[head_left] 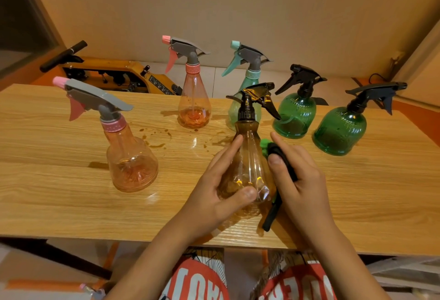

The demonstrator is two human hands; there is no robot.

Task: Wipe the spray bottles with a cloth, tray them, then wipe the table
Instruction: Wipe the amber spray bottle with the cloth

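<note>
Six spray bottles stand on the table (71, 192); one, the amber bottle (247, 164), is being handled at 6 o'clock near the front edge, upright, black trigger head pointing to 3 o'clock; base on the wood or just off it, cannot tell. Left hand (214, 192) wraps the amber body, fingers behind, thumb curled across the lower front; right hand (300, 176) pinches a bunched black-and-green cloth (283, 159) under its thumb, pressed to the bottle's right flank, forefinger stretched up along the side.

Step, as I judge it: wiping the first bottle; the other five look untouched and no tray is in view. The next move likely calls for turning the bottle in the left hand so the cloth reaches the far side and the neck, then finding the tray.

Contents: amber bottle looks empty; near pink bottle (128, 157) at 9 o'clock and far pink bottle (194, 107) at 11 show orange tint at the base, liquid or not I cannot tell; teal bottle (247, 85) at 12, half hidden; left green bottle (295, 114) at 1 and right green bottle (340, 128) at 2, dark low down, level unclear.

Brown splashes (154, 138) lie mid-table; a yellow machine (114, 76) sits beyond the far edge.
</note>
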